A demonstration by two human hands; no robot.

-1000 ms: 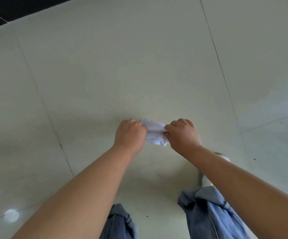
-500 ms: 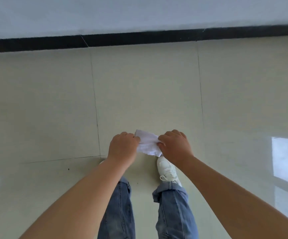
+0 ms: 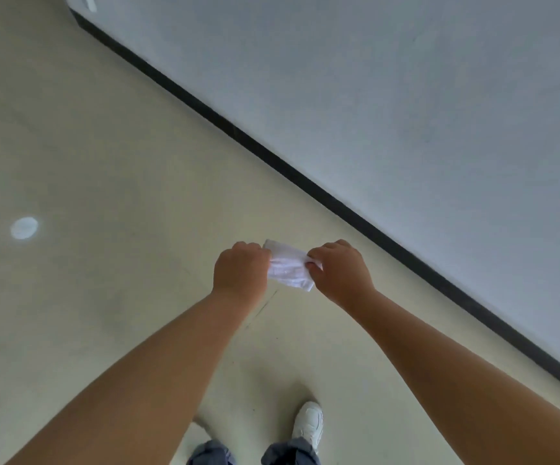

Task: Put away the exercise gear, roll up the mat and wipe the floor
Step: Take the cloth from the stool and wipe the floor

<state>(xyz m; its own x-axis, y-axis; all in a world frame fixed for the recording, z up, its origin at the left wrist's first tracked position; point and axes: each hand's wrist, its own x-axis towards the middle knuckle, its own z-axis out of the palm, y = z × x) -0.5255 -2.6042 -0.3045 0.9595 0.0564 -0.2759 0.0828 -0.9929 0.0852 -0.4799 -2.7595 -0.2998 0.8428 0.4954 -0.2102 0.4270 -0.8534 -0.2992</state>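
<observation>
Head view: left hand [image 3: 241, 273] and right hand [image 3: 339, 272] pinching opposite ends of a folded white cloth [image 3: 290, 270], held in the air above the tiled floor [image 3: 104, 162]. Wiping step, probably; next, crouching and pressing cloth to tile.

Two hands [image 3: 292, 273], one cloth [image 3: 288, 268], one shoe [image 3: 308, 422]

Both forearms are bare, with no sleeves, watch or rings showing on the left hand [image 3: 240, 271] or the right hand [image 3: 340, 273]. At the bottom middle of the frame the person wears blue denim trousers [image 3: 290, 452] with bunched hems, and a white trainer [image 3: 308, 424] with stitched panels shows lower right of centre.
</observation>
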